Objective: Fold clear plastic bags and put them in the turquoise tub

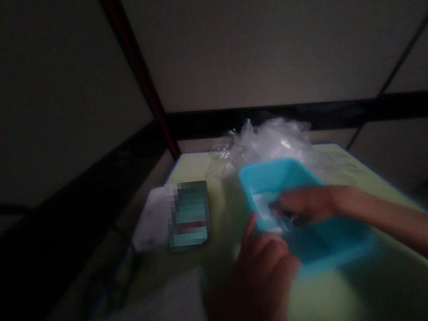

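Observation:
A light blue plastic tub (276, 177) stands on a pale green table (219, 215). My left hand (263, 259) grips the tub's near left rim, thumb up against the wall. Reaching in from the right, my right hand (303, 205) is inside the tub with its fingers closed on something small and pale that I cannot make out. The picture is dim and blurred.
Crumpled clear plastic wrap (269, 142) lies behind the tub at the table's far edge. A dark teal flat object (189, 216) rests on a white sheet (151, 219) at the left of the table. A dark rail and a red-black post (141, 71) run behind.

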